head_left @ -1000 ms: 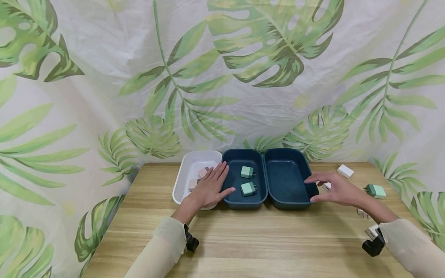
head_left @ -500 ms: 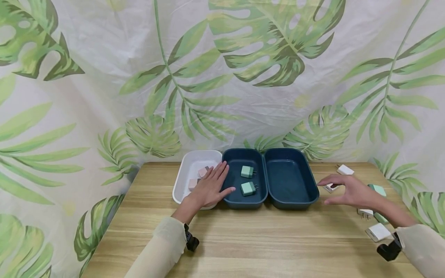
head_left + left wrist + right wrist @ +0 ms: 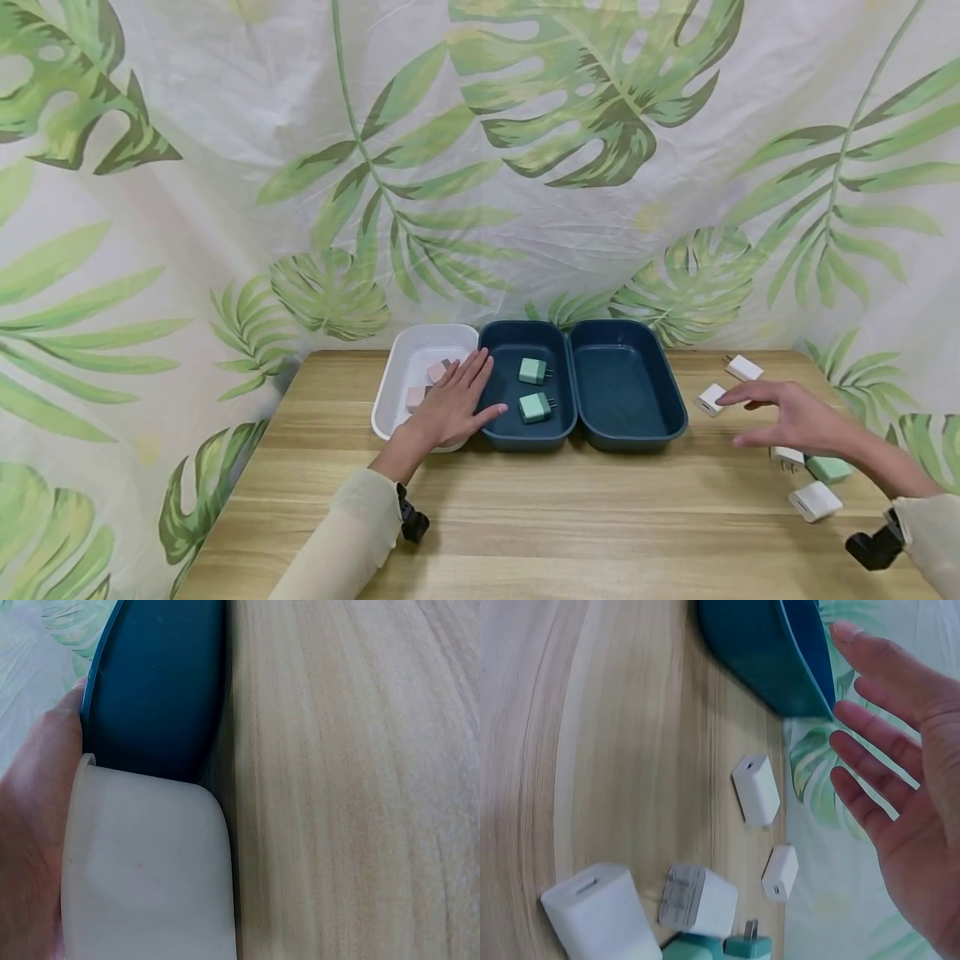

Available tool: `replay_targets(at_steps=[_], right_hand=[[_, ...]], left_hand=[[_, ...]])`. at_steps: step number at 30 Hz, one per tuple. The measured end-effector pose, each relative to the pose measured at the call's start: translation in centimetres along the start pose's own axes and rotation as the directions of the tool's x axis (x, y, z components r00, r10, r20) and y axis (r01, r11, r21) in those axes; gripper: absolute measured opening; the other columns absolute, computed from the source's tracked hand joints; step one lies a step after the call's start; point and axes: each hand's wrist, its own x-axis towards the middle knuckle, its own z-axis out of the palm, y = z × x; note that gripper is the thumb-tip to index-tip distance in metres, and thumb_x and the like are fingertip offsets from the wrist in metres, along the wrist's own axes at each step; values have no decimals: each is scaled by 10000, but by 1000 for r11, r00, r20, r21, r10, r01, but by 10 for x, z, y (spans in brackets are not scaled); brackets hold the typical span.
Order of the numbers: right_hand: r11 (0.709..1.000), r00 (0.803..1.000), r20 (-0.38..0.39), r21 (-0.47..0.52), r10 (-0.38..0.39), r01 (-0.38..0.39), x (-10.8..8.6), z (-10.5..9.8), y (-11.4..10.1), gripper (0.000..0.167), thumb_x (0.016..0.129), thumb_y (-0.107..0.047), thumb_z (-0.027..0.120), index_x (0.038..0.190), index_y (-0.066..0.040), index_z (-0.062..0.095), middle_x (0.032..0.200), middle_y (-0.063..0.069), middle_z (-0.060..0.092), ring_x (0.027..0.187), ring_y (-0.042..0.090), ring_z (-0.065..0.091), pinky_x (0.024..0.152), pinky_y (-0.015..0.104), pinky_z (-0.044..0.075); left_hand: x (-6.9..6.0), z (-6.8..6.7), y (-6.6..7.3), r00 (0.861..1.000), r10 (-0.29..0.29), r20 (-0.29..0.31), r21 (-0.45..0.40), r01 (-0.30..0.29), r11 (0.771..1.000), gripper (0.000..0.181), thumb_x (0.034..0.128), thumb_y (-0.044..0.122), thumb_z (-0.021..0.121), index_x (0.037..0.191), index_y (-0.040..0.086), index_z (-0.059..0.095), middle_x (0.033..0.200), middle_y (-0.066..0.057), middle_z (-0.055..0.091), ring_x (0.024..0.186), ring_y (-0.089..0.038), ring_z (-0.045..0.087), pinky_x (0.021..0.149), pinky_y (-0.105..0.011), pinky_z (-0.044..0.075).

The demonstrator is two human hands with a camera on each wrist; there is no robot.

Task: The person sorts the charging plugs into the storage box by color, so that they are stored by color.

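My left hand (image 3: 450, 408) rests flat, fingers extended, across the adjoining rims of the white tray (image 3: 384, 400) and the middle dark blue tray (image 3: 525, 442). Pink plug chargers (image 3: 416, 399) lie in the white tray, partly hidden by that hand. Two green plug chargers (image 3: 533, 371) sit in the middle tray. My right hand (image 3: 795, 421) hovers over the table's right side with thumb and fingers apart, holding nothing. Nearest its index fingertip is a white plug charger (image 3: 709, 401). In the right wrist view, the palm (image 3: 937, 825) shows bare.
A second dark blue tray (image 3: 630, 440) adjoins the middle one. Around my right hand lie more white chargers (image 3: 744, 368) and a green charger (image 3: 828, 469). Another green charger (image 3: 748, 946) shows in the right wrist view. A leaf-print cloth (image 3: 480, 208) hangs behind the table.
My right hand has moved right from the right-hand tray's edge to above the loose chargers, its fingers still apart. The left hand has not moved.
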Motion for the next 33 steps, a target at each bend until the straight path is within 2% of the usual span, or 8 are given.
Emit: replay_targets(at_steps=[6, 12, 18, 24, 28, 31, 33], right_hand=[[997, 996, 30, -7, 83, -83, -14, -7, 6, 525, 722, -125, 979, 1200, -194, 773, 1166, -84, 759, 1027, -64, 646, 830, 141, 530], [995, 995, 32, -26, 93, -93, -27, -16, 12, 537, 709, -112, 982, 1190, -225, 771, 1152, -127, 749, 995, -67, 641, 822, 89, 500], [989, 988, 53, 17, 144, -145, -40, -23, 20, 519, 716, -63, 967, 1181, -197, 779, 1152, -161, 746, 1018, -91, 620, 824, 74, 487], [980, 976, 82, 1, 201, -201, -50, -30, 26, 491, 733, -87, 964, 1179, -184, 783, 1151, -193, 723, 1008, -99, 606, 797, 97, 496], [970, 967, 102, 32, 235, -239, -57, -32, 29, 476, 748, -88, 956, 1189, -147, 787, 1181, -250, 690, 1065, -151, 576, 801, 128, 525], [963, 957, 118, 21, 265, -269, -62, -33, 33, 472, 765, -127, 952, 1205, -126, 782, 1201, -298, 666, 1099, -197, 530, 800, 137, 526], [959, 953, 120, 19, 278, -283, -66, -34, 35, 461, 772, -130, 948, 1203, -140, 784, 1208, -268, 688, 1106, -207, 518, 796, 136, 522]], left_hand=[[0, 1, 1, 1000, 1, 4, -8, -1, 1000, 926, 1072, 694, 347, 1704, 70, 86, 1789, -99, 8, 1655, -267, 29, 1329, -502, 86], [1, 1, 1, 1000, -3, 13, -11, 3, 1000, 926, 1071, 694, 346, 1705, 81, 62, 1789, -87, -14, 1655, -249, 2, 1331, -485, 65], [1, 2, 1, 1000, -7, 19, -13, 7, 1000, 925, 1072, 692, 347, 1706, 82, 62, 1789, -81, -21, 1655, -236, -13, 1332, -474, 47], [2, 2, 0, 1000, -2, 15, -14, 2, 1000, 923, 1074, 689, 351, 1706, 81, 64, 1790, -96, -1, 1655, -240, -9, 1332, -473, 47], [2, 2, 0, 1000, -3, 20, -12, 3, 1000, 920, 1076, 683, 355, 1705, 88, 45, 1789, -91, -16, 1654, -239, -17, 1332, -472, 44], [1, 2, 0, 1000, -1, 17, -12, 1, 1000, 922, 1075, 682, 357, 1706, 80, 56, 1789, -91, -17, 1654, -240, -16, 1332, -482, 59], [1, 2, -1, 1000, 5, 8, -13, -5, 1000, 927, 1073, 690, 348, 1706, 71, 75, 1790, -96, -4, 1655, -247, -5, 1330, -494, 77]])
